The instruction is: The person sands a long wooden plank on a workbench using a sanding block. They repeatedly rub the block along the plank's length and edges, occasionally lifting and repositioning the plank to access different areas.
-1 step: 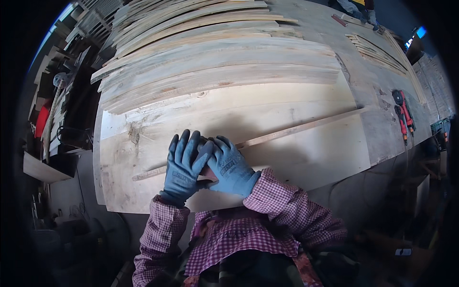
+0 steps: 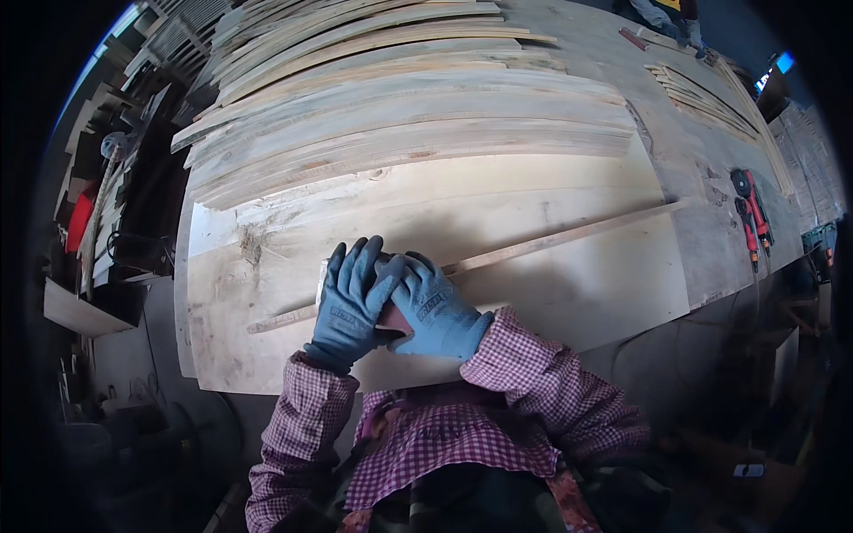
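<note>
Both hands, in blue-grey coated gloves, are close together over the near part of the pale board. My left hand (image 2: 349, 306) has its fingers bent over a reddish-brown sheet that looks like sandpaper (image 2: 394, 320); its pale edge shows beside the left fingers. My right hand (image 2: 433, 306) presses against the same sheet from the right, its fingers curled and partly hidden. Beneath the hands a narrow wooden strip (image 2: 551, 240) runs slantwise across the board. The gloves cover its middle, so I cannot tell whether the sheet touches it.
Long planks (image 2: 409, 115) lie stacked beyond the hands on a pale board (image 2: 586, 306). Red-and-black power tools (image 2: 751, 213) with a cord rest at the table's right side. Thin strips (image 2: 702, 102) lie farther back, near another person (image 2: 666, 18) at the top right.
My left hand has shifted a little right and tilted, and a pale edge of the sheet now shows beside its fingers. The right hand has moved slightly right. The wooden strip stays in place.
</note>
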A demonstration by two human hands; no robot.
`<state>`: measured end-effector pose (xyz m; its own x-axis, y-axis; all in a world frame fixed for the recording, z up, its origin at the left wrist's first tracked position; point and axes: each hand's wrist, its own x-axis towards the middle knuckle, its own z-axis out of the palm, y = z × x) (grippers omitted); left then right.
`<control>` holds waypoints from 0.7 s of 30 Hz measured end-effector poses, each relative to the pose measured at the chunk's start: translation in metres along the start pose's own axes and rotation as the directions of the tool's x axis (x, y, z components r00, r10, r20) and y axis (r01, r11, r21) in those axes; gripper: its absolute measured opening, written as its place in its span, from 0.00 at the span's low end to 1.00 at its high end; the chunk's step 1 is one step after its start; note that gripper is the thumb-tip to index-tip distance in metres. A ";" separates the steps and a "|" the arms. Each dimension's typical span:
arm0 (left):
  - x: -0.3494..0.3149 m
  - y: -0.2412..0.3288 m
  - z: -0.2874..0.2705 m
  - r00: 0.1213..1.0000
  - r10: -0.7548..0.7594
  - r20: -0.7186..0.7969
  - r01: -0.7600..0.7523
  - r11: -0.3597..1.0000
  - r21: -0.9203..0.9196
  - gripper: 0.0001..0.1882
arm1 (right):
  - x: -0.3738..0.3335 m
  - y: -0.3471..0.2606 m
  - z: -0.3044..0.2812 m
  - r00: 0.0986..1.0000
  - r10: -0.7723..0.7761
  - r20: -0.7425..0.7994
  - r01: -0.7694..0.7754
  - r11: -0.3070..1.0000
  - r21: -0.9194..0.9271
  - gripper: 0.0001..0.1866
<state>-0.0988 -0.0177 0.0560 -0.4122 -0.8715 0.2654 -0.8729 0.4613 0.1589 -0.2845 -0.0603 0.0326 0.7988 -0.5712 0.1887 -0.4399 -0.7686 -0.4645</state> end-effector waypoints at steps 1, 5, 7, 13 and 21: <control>0.004 -0.002 0.000 0.998 -0.003 0.057 0.001 0.999 0.038 0.61 | -0.002 0.008 -0.008 0.999 -0.015 0.037 0.015 1.000 -0.007 0.58; 0.010 0.001 -0.012 0.982 -0.023 0.190 0.010 0.998 0.070 0.62 | -0.031 0.079 -0.065 0.987 0.041 0.154 0.011 0.946 -0.325 0.55; 0.010 0.003 -0.010 0.985 -0.012 0.171 -0.006 0.994 0.105 0.60 | -0.053 0.127 -0.086 0.959 0.204 0.198 -0.077 0.856 -0.511 0.40; -0.037 -0.024 -0.012 0.951 -0.310 -0.018 0.305 0.923 0.236 0.57 | -0.080 0.140 -0.068 0.897 0.382 0.223 -0.210 0.812 -0.545 0.24; -0.056 -0.019 -0.016 0.774 -0.612 -0.162 0.625 0.698 0.350 0.49 | -0.071 0.093 -0.044 0.916 0.384 0.118 -0.290 0.836 -0.465 0.23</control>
<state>-0.0550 0.0254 0.0532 0.2577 -0.9300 0.2623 -0.9580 -0.2813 -0.0560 -0.4006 -0.1036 0.0146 0.6114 -0.7839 -0.1078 -0.7906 -0.6110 -0.0411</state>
